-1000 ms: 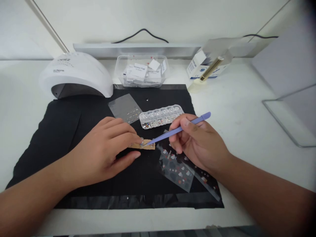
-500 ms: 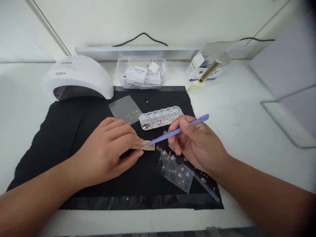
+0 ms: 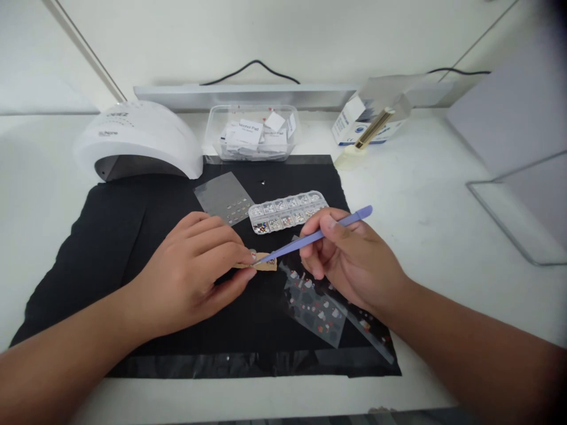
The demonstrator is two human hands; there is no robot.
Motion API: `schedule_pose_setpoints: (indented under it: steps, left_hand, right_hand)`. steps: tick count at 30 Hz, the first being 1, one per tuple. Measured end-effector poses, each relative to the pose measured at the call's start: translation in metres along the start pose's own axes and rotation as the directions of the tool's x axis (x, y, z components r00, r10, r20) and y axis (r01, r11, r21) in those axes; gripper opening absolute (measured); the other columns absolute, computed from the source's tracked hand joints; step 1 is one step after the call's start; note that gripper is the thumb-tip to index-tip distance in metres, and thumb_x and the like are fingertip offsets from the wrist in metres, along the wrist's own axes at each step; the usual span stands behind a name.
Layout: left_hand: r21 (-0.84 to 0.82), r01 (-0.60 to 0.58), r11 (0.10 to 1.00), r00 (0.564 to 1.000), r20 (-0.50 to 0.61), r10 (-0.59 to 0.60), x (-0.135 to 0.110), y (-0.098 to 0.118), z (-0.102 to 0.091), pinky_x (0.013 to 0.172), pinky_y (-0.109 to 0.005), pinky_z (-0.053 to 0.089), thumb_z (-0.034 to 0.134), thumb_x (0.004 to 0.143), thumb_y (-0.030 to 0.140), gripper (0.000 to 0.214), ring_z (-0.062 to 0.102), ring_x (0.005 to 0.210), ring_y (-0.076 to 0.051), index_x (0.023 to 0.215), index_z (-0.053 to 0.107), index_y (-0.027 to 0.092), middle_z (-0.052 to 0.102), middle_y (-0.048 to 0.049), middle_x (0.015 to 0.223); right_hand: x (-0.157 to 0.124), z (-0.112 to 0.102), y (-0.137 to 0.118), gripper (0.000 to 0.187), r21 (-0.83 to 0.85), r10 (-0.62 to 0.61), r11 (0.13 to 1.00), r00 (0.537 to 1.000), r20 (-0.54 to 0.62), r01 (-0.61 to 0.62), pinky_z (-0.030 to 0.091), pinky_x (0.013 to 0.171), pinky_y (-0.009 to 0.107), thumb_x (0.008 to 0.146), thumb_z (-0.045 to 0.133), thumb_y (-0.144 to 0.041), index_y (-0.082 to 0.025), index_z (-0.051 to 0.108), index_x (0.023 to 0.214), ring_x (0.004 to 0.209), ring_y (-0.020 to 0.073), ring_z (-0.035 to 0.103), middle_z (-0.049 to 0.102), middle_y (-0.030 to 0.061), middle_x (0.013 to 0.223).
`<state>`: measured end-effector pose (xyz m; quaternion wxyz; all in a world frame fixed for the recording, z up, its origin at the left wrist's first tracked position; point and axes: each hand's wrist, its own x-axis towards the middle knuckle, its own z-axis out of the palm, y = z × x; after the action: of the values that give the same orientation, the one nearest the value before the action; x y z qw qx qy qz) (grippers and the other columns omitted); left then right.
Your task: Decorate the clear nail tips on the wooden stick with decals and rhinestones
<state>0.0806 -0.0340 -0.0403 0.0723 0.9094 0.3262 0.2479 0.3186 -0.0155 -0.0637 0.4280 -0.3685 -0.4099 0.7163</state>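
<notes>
My left hand (image 3: 195, 271) pinches a small tan strip (image 3: 266, 265) against the black mat (image 3: 110, 236), thumb and fingertips closed on its left end. My right hand (image 3: 349, 260) grips purple tweezers (image 3: 310, 237) like a pen, with the tip touching the strip close to my left fingertips. Something tiny and shiny sits at the tip; I cannot make it out. A clear compartment box of rhinestones (image 3: 287, 211) lies just behind the tweezers. Sticker sheets (image 3: 314, 307) lie under and in front of my right hand.
A white nail lamp (image 3: 137, 139) stands at the back left. A clear tub of pad packets (image 3: 252, 133) sits at the back centre, a small white box (image 3: 354, 121) and a gold-handled tool (image 3: 372, 128) to its right. Another clear sheet (image 3: 224, 198) lies on the mat.
Both hands stay at the strip. My left thumb has closed in under the strip's end, and the tweezers have barely shifted.
</notes>
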Motion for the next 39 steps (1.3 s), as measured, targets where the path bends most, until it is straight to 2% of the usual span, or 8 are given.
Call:
schedule_pose_setpoints:
  steps: [11,16,18,20,23,26,29,39]
  left_hand:
    - [0.006,-0.003,1.0,1.0,0.0,0.003,0.001,0.001,-0.001,0.074,-0.035,0.045,0.066,0.086,0.012,0.01,0.059,0.074,-0.014,0.088,0.058,0.018,0.067,0.0006,0.081]
    - [0.019,0.001,1.0,1.0,0.003,-0.002,-0.001,-0.001,-0.007,0.075,-0.035,0.044,0.063,0.086,0.011,0.01,0.06,0.073,-0.015,0.088,0.059,0.02,0.067,0.0007,0.081]
    - [0.052,0.015,0.999,0.998,0.067,-0.019,-0.003,-0.004,-0.011,0.08,-0.037,0.044,0.062,0.087,0.015,0.01,0.062,0.08,-0.018,0.095,0.059,0.02,0.068,-0.0012,0.088]
    - [0.112,0.057,0.992,0.978,0.196,-0.078,-0.006,-0.008,-0.015,0.087,-0.042,0.044,0.064,0.087,0.026,0.027,0.063,0.096,-0.025,0.113,0.058,0.019,0.069,-0.0061,0.104]
    - [0.178,0.092,0.98,0.932,0.33,-0.147,-0.009,-0.016,-0.016,0.088,-0.043,0.044,0.061,0.088,0.031,0.04,0.062,0.102,-0.027,0.126,0.053,0.02,0.067,-0.0079,0.114]
    - [0.187,0.087,0.979,0.91,0.386,-0.155,-0.01,-0.022,-0.016,0.081,-0.04,0.044,0.052,0.093,0.028,0.022,0.063,0.091,-0.023,0.113,0.06,0.022,0.068,-0.0042,0.103]
    - [0.196,0.091,0.976,0.91,0.381,-0.161,-0.011,-0.028,-0.017,0.076,-0.038,0.044,0.049,0.094,0.028,0.018,0.062,0.084,-0.021,0.103,0.063,0.022,0.068,-0.0038,0.097]
    - [0.183,0.116,0.976,0.928,0.331,-0.172,-0.016,-0.036,-0.02,0.07,-0.036,0.044,0.049,0.093,0.033,0.018,0.06,0.076,-0.021,0.096,0.064,0.023,0.068,-0.0043,0.088]
  right_hand:
    - [0.0,0.002,0.0,0.031,0.001,-0.006,1.0,1.0,0.0,0.006,0.04,0.04,0.021,0.085,0.069,-0.047,-0.018,0.062,0.077,0.04,0.0078,0.054,0.065,-0.0026,0.06]
    - [0.003,-0.007,-0.005,0.03,-0.035,-0.112,0.993,0.993,-0.045,0.11,0.041,0.042,0.024,0.089,0.065,-0.048,-0.02,0.061,0.079,0.04,0.0082,0.051,0.062,-0.003,0.06]
    - [0.004,-0.014,-0.01,0.03,-0.068,-0.179,0.982,0.982,-0.057,0.175,0.041,0.042,0.026,0.088,0.065,-0.048,-0.021,0.061,0.078,0.04,0.009,0.05,0.062,-0.0028,0.059]
    - [0.005,-0.022,-0.016,0.028,-0.103,-0.257,0.962,0.966,-0.042,0.251,0.04,0.041,0.027,0.088,0.066,-0.047,-0.021,0.063,0.077,0.04,0.0102,0.05,0.062,-0.0021,0.058]
    - [0.0,-0.034,-0.024,0.025,-0.162,-0.364,0.914,0.928,0.072,0.371,0.041,0.041,0.027,0.09,0.065,-0.044,-0.022,0.067,0.078,0.043,0.0115,0.053,0.062,-0.0014,0.057]
    - [-0.006,-0.041,-0.031,0.02,-0.309,-0.355,0.839,0.882,0.31,0.447,0.044,0.045,0.027,0.093,0.061,-0.039,-0.023,0.071,0.087,0.052,0.0128,0.057,0.063,0.0,0.064]
    - [-0.009,-0.041,-0.036,0.022,-0.489,-0.292,0.701,0.834,0.469,0.52,0.044,0.049,0.026,0.095,0.057,-0.034,-0.022,0.072,0.085,0.055,0.0126,0.057,0.063,0.001,0.065]
    - [-0.006,-0.037,-0.042,0.023,-0.602,-0.218,0.542,0.79,0.574,0.587,0.05,0.058,0.026,0.093,0.052,-0.027,-0.024,0.071,0.079,0.06,0.0138,0.061,0.067,0.0016,0.068]
